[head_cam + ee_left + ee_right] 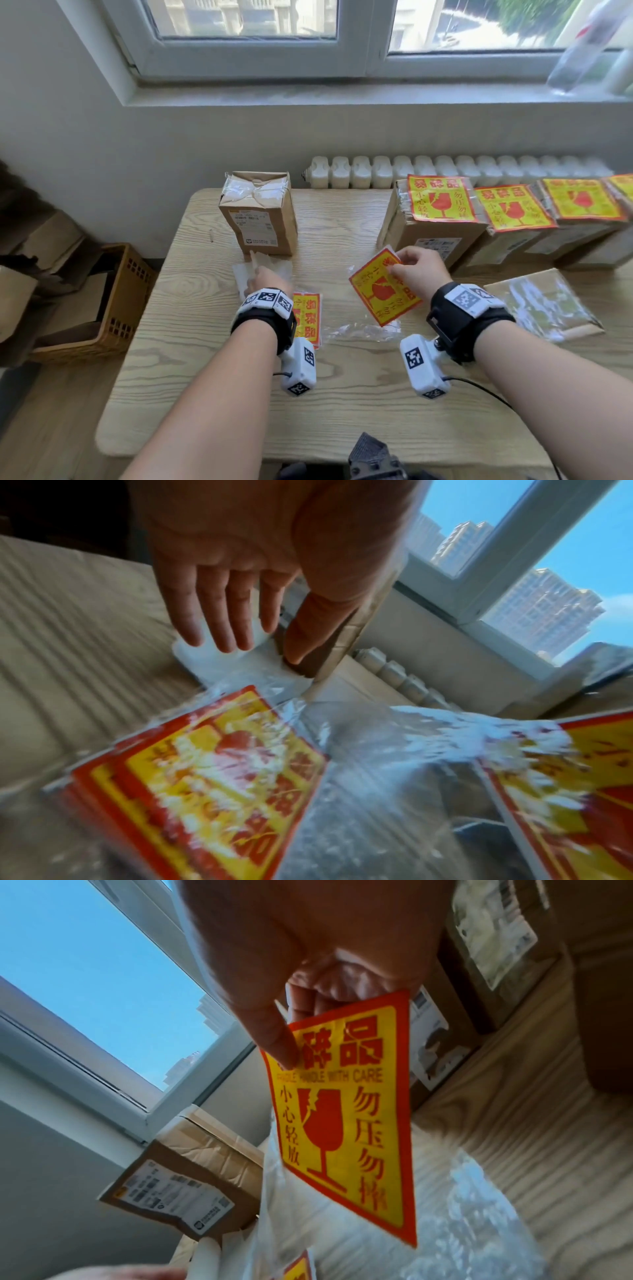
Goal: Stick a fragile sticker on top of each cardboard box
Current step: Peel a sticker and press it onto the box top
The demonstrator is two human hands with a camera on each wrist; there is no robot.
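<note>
A plain cardboard box (260, 212) with a shipping label and no sticker stands at the table's back left; the right wrist view shows this box (192, 1172) too. My right hand (407, 267) pinches a red and yellow fragile sticker (383, 291) by its top corner, lifted off the table; in the right wrist view the sticker (346, 1123) hangs under the thumb. My left hand (265, 279) hovers with straight fingers (219, 615) over white backing sheets (222, 658) in front of the plain box. Three boxes at the back right carry stickers (440, 198) on top.
A pack of stickers (308, 318) in a clear plastic bag (363, 330) lies between my wrists. A flat taped cardboard piece (544, 303) lies at the right. A woven basket (116, 301) stands on the floor at the left, a radiator (445, 169) behind the table.
</note>
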